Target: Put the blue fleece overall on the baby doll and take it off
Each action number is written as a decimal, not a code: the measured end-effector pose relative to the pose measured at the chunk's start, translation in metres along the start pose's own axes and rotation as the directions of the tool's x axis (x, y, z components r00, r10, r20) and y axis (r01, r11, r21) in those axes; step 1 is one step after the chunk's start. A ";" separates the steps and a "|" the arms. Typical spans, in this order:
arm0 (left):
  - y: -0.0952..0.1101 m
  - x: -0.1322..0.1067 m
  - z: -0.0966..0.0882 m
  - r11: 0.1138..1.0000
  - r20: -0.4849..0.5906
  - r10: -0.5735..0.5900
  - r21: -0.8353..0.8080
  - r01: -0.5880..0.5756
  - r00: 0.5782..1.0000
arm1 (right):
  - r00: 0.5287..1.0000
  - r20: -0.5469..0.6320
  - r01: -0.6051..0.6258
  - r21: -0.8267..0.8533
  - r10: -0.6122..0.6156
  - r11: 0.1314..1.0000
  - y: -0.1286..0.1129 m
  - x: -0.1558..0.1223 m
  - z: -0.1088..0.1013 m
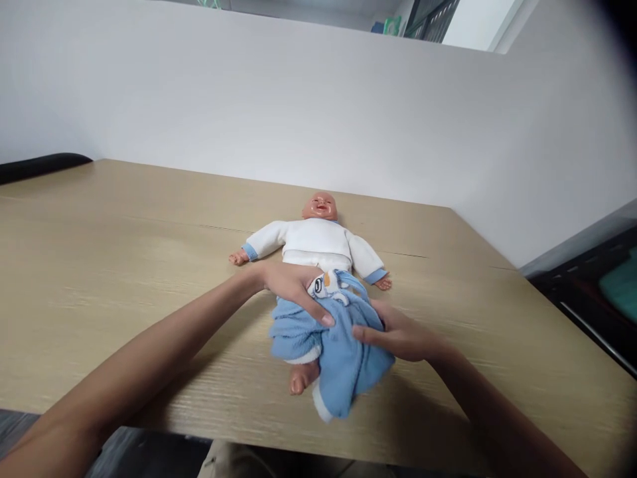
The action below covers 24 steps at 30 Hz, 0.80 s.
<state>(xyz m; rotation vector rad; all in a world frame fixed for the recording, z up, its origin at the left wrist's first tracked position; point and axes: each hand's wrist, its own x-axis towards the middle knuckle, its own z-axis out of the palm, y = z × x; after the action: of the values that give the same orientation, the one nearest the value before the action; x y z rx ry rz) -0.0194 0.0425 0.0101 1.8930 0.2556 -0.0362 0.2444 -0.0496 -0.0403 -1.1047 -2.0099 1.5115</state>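
Fingers [371, 335] angled inward — gripping trousers [343, 358].

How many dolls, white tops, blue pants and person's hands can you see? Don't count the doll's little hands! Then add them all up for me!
Doll: 1
White top: 1
Blue pants: 1 pair
Person's hands: 2, the left hand and the right hand
Total: 5

We've got open tabletop [149, 245] either side of the doll [317, 238], while beyond it the wall [298, 113] blocks us!
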 end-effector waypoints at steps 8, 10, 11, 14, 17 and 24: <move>-0.004 -0.003 0.001 1.000 -0.028 -0.021 -0.018 0.020 0.999 | 0.969 -0.179 0.182 0.046 -0.171 0.982 -0.006 0.000 -0.003; -0.003 -0.003 0.003 0.999 -0.028 -0.029 -0.034 0.028 0.999 | 0.955 -0.274 0.167 0.172 -0.115 0.971 -0.001 0.002 0.001; -0.002 -0.002 0.005 0.997 -0.004 -0.023 -0.070 0.023 1.000 | 0.957 -0.283 0.131 0.233 -0.061 0.964 0.000 0.003 0.002; -0.002 0.000 0.008 0.985 0.009 0.006 -0.171 -0.004 1.000 | 0.982 -0.176 -0.010 0.305 0.067 0.952 -0.001 0.000 0.003; -0.006 0.001 0.009 0.990 -0.079 0.036 -0.131 -0.046 0.996 | 0.997 0.071 -0.032 0.300 0.011 0.953 -0.006 -0.006 -0.001; -0.009 -0.003 0.008 0.990 -0.039 -0.013 -0.140 0.007 0.999 | 0.999 0.037 0.016 0.423 -0.035 0.906 0.007 -0.009 0.000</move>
<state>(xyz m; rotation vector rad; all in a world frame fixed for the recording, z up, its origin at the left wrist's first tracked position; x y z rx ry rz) -0.0228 0.0379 -0.0007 1.7542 0.2874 0.0127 0.2526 -0.0557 -0.0457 -0.8663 -1.6001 1.8557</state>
